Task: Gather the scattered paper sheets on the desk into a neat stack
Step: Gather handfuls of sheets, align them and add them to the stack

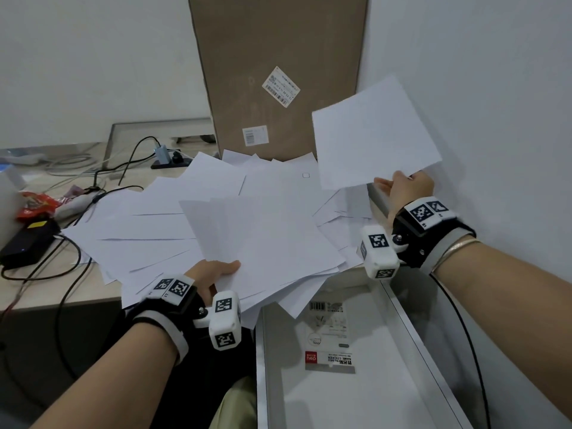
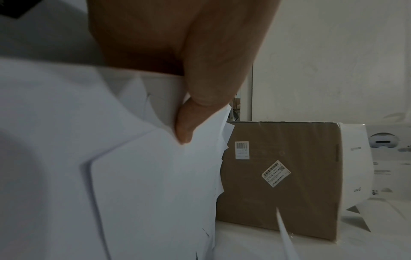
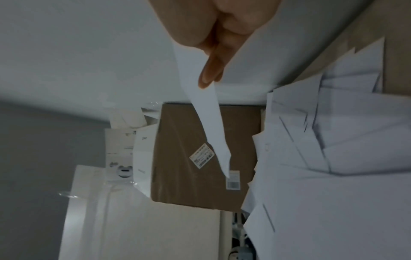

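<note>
Many white paper sheets [image 1: 173, 218] lie fanned out across the desk. My left hand [image 1: 216, 272] grips the near edge of a small bundle of sheets [image 1: 263, 239], thumb on top; in the left wrist view my thumb [image 2: 186, 128] presses on that bundle [image 2: 144, 193]. My right hand [image 1: 402, 184] pinches the bottom edge of one single sheet [image 1: 371, 134] and holds it up in the air at the right, above the pile. The right wrist view shows that sheet [image 3: 213, 123] edge-on below my fingers [image 3: 209, 73].
A tall brown cardboard box [image 1: 278, 72] leans against the wall behind the papers. Cables [image 1: 102, 181], a black power adapter [image 1: 28, 243] and a red snack packet [image 1: 37, 205] crowd the left of the desk. An open white drawer [image 1: 334, 382] with a label pack is in front.
</note>
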A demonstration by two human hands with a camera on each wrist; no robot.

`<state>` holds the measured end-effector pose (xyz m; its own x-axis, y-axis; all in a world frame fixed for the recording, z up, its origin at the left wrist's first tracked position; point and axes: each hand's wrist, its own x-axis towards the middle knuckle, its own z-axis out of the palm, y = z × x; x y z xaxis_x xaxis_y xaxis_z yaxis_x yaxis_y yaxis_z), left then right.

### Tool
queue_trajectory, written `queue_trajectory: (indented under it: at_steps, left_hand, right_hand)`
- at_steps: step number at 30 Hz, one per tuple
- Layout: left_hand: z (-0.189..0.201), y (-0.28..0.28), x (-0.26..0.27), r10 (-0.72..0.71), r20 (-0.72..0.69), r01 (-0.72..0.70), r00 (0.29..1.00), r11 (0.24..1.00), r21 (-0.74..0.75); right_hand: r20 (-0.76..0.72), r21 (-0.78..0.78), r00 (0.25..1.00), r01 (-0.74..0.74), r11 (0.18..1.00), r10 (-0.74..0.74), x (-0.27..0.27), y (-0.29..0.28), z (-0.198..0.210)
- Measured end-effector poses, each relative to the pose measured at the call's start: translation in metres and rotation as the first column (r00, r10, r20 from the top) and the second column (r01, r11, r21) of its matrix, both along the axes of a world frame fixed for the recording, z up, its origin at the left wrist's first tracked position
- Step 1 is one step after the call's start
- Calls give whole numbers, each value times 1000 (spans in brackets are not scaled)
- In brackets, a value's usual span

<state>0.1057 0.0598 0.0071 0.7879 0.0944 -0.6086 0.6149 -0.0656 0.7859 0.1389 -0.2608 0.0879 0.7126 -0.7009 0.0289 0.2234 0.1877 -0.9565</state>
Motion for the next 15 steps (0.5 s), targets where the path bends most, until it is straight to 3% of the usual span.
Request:
queue_trajectory:
  at_steps: [4, 9, 11, 15]
  left_hand:
    - [2, -1, -5, -8, 8, 8, 1000, 999, -49]
    - [9, -5, -6, 6, 57, 1, 998, 992, -128]
    - [12, -8, -7, 11, 55, -2, 998, 986, -168]
    - [14, -21, -9, -14, 59, 26, 998, 976, -215]
  right_hand:
    - [1, 158, 987, -157, 975, 159, -9, 20, -3]
    - [-78, 281, 907, -378, 882, 413, -35, 60, -21]
    - [-159, 293, 852, -441, 848, 498, -41, 73, -36]
    - [-392, 263, 670, -575, 775, 631, -48, 88, -66]
